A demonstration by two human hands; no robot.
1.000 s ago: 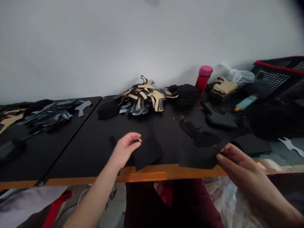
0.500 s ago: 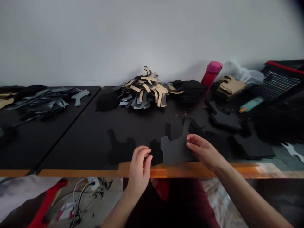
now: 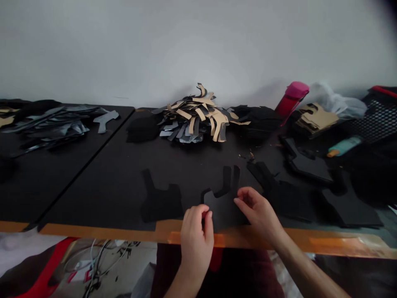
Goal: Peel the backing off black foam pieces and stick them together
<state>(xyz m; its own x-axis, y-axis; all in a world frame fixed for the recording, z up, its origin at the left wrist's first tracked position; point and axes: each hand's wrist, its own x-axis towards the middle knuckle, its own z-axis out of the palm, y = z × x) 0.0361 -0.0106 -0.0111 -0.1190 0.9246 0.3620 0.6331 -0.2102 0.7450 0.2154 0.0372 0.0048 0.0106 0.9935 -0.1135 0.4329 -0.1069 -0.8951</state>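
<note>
A flat, dark grey cut-out sheet piece (image 3: 221, 212) with a narrow upright strip is held between my two hands, just above the near table edge. My left hand (image 3: 197, 229) pinches its left edge between thumb and fingers. On the opposite edge, below the strip, my right hand (image 3: 257, 210) has a thumb-and-finger pinch. Partly hidden beneath it lies a black piece (image 3: 227, 177) of similar outline; I cannot tell whether the two touch throughout. Another black piece (image 3: 163, 203) lies flat to the left. To the right of my right hand are more black pieces (image 3: 293, 198).
A heap of tan and grey strips (image 3: 204, 116) sits by the wall between black stacks (image 3: 142, 128). Rightward stand a pink-capped red bottle (image 3: 290, 101), tan pieces (image 3: 318, 118), a teal tube (image 3: 345, 146) and a mesh basket (image 3: 381, 109). Orange tape (image 3: 108, 232) lines the table edge.
The grey piece has come down over the black piece. My left hand, apart from it earlier, now grips its left edge. My right hand has moved slightly left and down in the view.
</note>
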